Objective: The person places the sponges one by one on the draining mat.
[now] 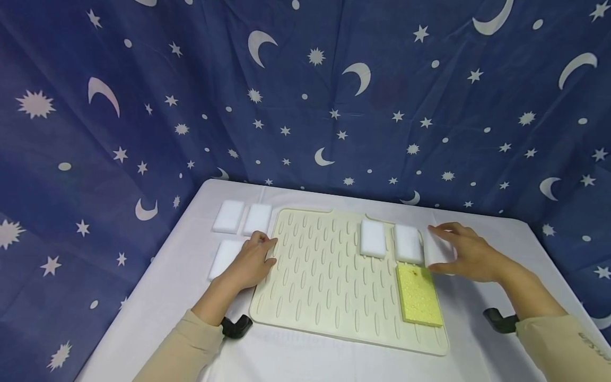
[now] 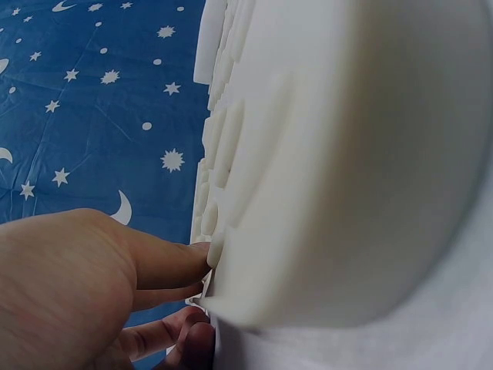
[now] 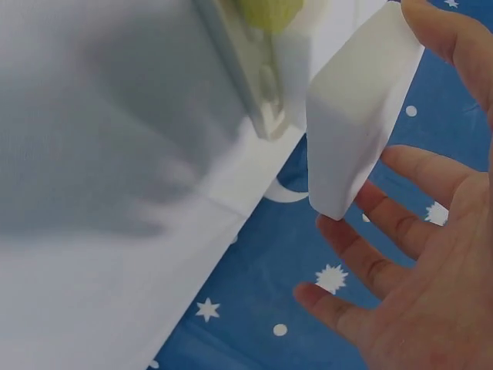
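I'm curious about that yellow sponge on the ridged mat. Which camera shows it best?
The head view: the yellow sponge lies whole and sharp on the cream mat, near its right edge. The right wrist view catches only a blurred yellow-green corner at the top. The left wrist view shows none of it.

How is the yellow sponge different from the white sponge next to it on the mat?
The yellow sponge is yellow with a spotty, holey top; the white sponge is plain white and looks smooth. The yellow sponge looks longer, the white sponge shorter. The yellow sponge lies near the front right corner of the cream mat, the white sponge just behind it, toward the curtain. Both are flat rectangles lying on the mat, and no hand touches either.
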Motion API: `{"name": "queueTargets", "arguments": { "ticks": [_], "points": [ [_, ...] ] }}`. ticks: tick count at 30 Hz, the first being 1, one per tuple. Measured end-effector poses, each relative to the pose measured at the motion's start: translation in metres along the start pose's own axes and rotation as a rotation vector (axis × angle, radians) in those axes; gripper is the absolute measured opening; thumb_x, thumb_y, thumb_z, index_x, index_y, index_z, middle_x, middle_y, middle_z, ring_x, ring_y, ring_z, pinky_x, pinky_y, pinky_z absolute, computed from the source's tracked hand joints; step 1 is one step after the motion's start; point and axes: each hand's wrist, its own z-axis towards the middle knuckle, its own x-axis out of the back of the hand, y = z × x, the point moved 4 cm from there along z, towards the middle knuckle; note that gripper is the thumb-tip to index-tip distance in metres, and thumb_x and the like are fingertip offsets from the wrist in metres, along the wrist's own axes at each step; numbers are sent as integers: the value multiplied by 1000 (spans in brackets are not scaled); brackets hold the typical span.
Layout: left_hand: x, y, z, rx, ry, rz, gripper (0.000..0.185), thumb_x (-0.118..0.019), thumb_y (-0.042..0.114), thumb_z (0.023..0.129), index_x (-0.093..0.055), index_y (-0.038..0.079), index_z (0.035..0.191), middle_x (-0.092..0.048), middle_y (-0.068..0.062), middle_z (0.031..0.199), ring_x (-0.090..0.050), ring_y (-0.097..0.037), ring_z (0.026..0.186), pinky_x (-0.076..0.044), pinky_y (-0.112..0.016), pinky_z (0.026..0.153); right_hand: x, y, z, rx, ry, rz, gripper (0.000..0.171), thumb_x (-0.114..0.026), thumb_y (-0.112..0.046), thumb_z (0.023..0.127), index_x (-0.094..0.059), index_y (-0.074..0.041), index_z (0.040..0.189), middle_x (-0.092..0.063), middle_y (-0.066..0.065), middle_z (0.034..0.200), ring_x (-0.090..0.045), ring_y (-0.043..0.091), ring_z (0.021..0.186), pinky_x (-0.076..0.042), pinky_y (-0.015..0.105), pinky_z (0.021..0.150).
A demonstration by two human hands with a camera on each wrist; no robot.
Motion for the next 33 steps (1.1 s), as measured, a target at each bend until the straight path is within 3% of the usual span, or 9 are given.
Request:
{"name": "queueTargets", "arguments": {
  "ticks": [20,33],
  "points": [
    [-2,-2,2,3,-7,1,54,-68,15,99,-53,-1,149,-47,-21,141,-50,-35,115,-47,-50,103,-2,-30,-1,20,10,-15,106,-85,-62,76,-42,-12,159,-41,19,156,-42,44,135,-40,71,107],
    [-1,-2,1,13,-18,0,54,-66,16,100,-52,0,150,-46,-21,143,-50,-36,118,-46,-51,104,-4,-46,-5,84,23,-11,101,-84,-60,78,-45,-12,158,-44,17,154,-44,44,135,-41,70,106]
  ]
}}
